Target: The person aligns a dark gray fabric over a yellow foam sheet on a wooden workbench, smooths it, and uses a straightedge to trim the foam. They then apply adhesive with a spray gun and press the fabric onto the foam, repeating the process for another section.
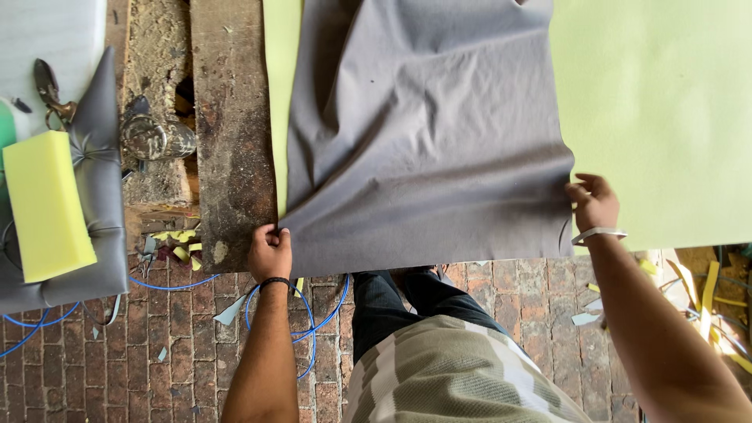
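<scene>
I saw my left hand point(270, 252) pinched shut on the near left corner of the grey cloth point(427, 133), fingers curled over the hem so that the fingertips were hidden under the fabric. My right hand point(595, 202) gripped the near right corner the same way, thumb on top, the other fingers partly tucked behind the edge. The cloth lay spread over a pale green foam sheet point(650, 117) on the worn wooden bench point(233, 141); its far end ran out of the top of the view, and folds near the upper left hid what lay beneath. The foam sheet was cut off at the right and top. To the left sat a yellow foam block point(47, 204) on a grey padded cushion point(98, 157), both partly out of frame. A blue cable point(309, 317) looped on the brick floor point(157, 360), half hidden behind my arm and legs.
</scene>
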